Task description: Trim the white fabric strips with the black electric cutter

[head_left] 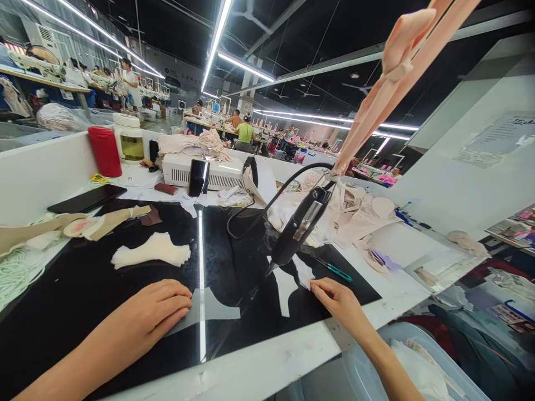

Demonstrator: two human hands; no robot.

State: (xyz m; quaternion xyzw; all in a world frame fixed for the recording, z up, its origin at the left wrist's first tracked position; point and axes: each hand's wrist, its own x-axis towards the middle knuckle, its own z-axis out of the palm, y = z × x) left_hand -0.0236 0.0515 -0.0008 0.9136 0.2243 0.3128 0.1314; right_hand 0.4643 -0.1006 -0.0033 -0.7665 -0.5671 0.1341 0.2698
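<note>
My left hand [161, 312] lies flat, palm down, over the left end of a pale grey curved pattern piece [219, 307] on a glossy black work surface [246, 340]. With thumb and index finger, my right hand [336, 298] pinches the lower end of a narrow white fabric piece [303, 271]. Left of that piece lies another white cut piece [286, 289]. A black corded tool with a pointed tip [298, 228] hangs over them from peach fabric strips [376, 100]. Its tip is by the top of the white cut piece.
A stack of cream fabric pieces [151, 250] lies behind my left hand. Teal snips [336, 271] rest beyond my right hand. Peach garment parts [368, 217] are heaped at right. A phone [198, 178] leans on a white box [173, 170]. A plastic bin [361, 367] stands below the front edge.
</note>
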